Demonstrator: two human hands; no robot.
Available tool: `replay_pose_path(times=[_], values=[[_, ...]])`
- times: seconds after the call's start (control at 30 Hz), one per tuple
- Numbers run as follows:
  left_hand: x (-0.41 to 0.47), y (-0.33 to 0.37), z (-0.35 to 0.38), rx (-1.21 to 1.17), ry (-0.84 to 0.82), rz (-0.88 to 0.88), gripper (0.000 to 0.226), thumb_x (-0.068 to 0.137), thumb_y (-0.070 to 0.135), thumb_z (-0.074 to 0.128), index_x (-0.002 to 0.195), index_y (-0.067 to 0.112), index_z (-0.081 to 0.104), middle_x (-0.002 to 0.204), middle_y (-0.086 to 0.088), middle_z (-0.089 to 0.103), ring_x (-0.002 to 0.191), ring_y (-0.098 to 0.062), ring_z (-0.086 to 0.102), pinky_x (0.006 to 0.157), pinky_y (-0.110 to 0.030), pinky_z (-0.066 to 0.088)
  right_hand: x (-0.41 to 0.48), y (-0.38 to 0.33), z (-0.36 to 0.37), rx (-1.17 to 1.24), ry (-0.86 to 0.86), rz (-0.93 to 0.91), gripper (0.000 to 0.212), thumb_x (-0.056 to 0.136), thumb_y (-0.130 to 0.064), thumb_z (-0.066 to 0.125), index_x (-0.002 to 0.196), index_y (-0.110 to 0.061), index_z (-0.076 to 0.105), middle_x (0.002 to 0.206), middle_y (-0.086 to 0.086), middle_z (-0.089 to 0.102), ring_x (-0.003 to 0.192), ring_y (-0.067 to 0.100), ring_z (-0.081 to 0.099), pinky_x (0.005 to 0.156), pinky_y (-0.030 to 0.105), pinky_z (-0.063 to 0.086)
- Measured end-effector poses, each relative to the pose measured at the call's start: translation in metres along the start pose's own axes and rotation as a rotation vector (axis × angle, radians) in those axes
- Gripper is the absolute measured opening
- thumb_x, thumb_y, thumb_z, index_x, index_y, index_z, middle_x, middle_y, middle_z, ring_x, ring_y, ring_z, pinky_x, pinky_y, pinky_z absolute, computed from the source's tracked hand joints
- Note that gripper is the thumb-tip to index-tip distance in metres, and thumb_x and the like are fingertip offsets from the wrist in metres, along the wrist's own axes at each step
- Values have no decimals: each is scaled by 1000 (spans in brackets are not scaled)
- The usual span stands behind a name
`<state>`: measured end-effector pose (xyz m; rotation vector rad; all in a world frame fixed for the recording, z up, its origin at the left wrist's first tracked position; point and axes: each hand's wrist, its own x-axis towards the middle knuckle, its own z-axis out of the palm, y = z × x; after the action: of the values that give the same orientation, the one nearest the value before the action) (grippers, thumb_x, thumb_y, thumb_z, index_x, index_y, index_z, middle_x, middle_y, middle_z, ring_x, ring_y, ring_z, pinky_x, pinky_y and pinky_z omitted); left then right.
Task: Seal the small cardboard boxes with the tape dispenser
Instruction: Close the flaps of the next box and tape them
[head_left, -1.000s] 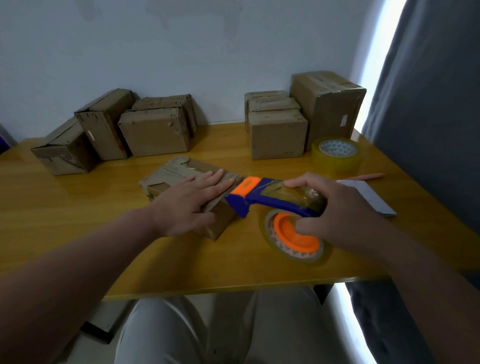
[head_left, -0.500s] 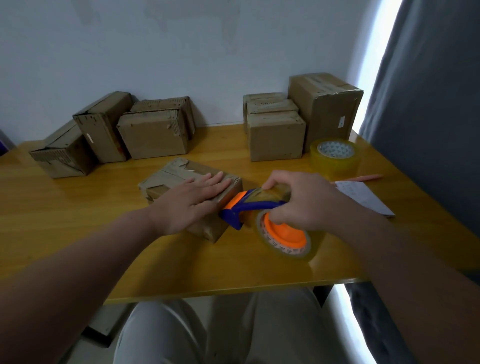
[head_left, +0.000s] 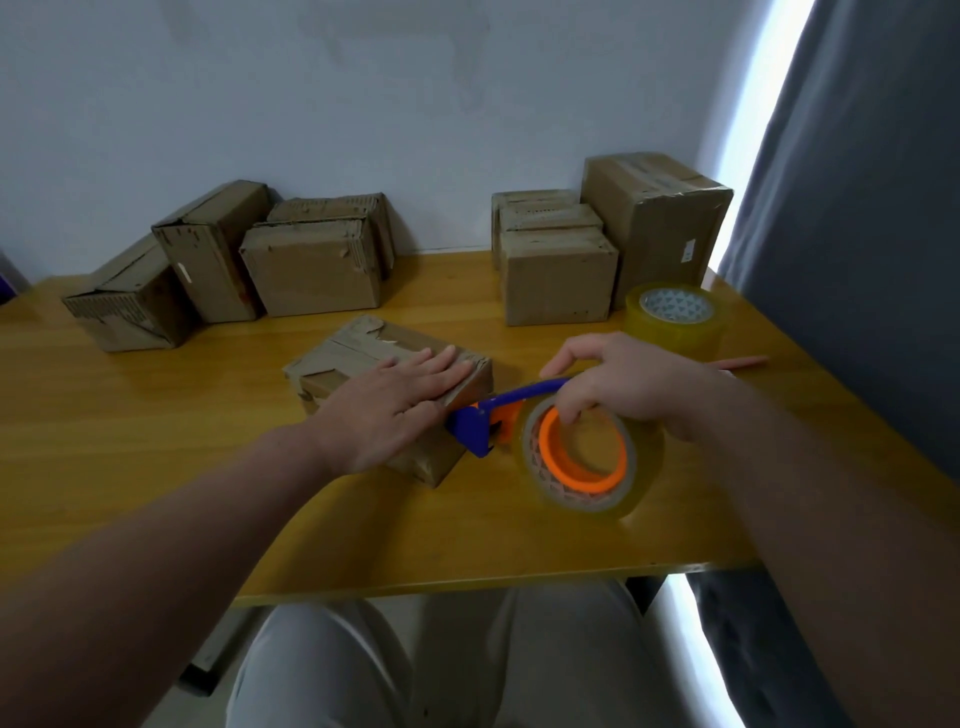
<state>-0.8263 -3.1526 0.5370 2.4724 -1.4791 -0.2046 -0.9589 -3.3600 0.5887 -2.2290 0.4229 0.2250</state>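
A yellow wooden table (head_left: 156, 441) stands against a pale wall, with a grey curtain (head_left: 857, 260) at the right; small boxes are stacked along the far edge in a left group (head_left: 311, 270) and a right group (head_left: 556, 275), and a spare roll (head_left: 675, 317) sits near the right group.

The box (head_left: 363, 353) being sealed lies mid-table, its long axis running from far left to near right; the left hand (head_left: 395, 410) lies flat on its top, fingers straight and together, pressing the flaps down; the right hand (head_left: 623, 384) is curled round the dispenser (head_left: 478, 421), gripping its handle above the orange-cored roll (head_left: 540, 467).

The dispenser's blue nose meets the box's near right end face, just below the left fingertips; the box lies to the left of the right hand, so the coming pull probably runs up that face and along the top, away and leftward, and the left hand would have to give way.

The blade and tape end are hidden behind the nose; the seam is mostly covered by the left hand; whether tape already sticks to the box cannot be told.
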Motion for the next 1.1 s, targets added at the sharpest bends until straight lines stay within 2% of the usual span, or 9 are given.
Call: replay_pose_path(times=[0.27,0.33,0.4,0.57,0.67,0.8,0.87,1.0,1.1], values=[[0,4,-1,31,1,-55,61,87,56,18,146,41,13,157,13,9,144,-6,6,111,-26,0,-3,9,5,38,-99,86,30,79,-14,71,106,-24,61,98,-6,54,88,10,50,67,28,39],[0,5,-1,31,4,-53,60,90,59,21,147,41,14,157,12,9,144,-7,7,112,-28,1,-6,14,-3,82,-24,96,32,76,-17,74,104,-27,62,103,-4,56,94,14,53,76,33,45],[0,5,-1,37,6,-50,55,96,55,26,148,40,14,157,12,9,144,-7,7,110,-25,0,-7,20,-13,116,86,99,37,73,-19,76,106,-30,61,107,-3,53,96,17,53,75,34,46],[-2,6,-6,-5,-17,-42,56,99,43,36,149,35,13,156,14,9,144,-5,7,112,-28,-4,1,38,-12,208,388,49,77,72,-21,80,139,-25,43,119,-1,43,110,21,47,79,32,44],[-11,7,-13,-64,-69,4,56,95,35,39,147,37,17,154,19,12,142,0,7,114,-31,-7,10,46,-1,266,501,-44,77,75,-23,79,141,-21,41,118,-1,48,106,18,50,65,22,43],[-24,10,-18,-70,-65,44,59,95,9,48,141,41,29,147,27,20,139,7,12,117,-31,-5,15,53,13,187,539,-87,70,79,-27,76,139,-24,41,116,-1,50,102,17,51,64,22,42],[-25,16,-14,20,2,24,53,97,18,47,142,40,31,151,22,21,140,3,17,119,-33,2,15,53,15,101,551,-70,68,79,-28,76,137,-23,41,113,-2,50,103,18,51,67,25,45],[-10,24,1,288,56,-153,63,96,51,35,150,32,9,158,10,8,144,-8,11,115,-28,3,13,47,10,-233,539,22,67,76,-35,74,134,-25,42,114,3,55,110,26,49,82,41,51],[-5,23,7,307,53,-188,68,95,54,31,151,27,3,159,7,4,145,-10,5,115,-27,1,10,41,8,-299,478,44,60,78,-34,74,128,-23,43,101,-1,51,92,18,49,58,26,42]])
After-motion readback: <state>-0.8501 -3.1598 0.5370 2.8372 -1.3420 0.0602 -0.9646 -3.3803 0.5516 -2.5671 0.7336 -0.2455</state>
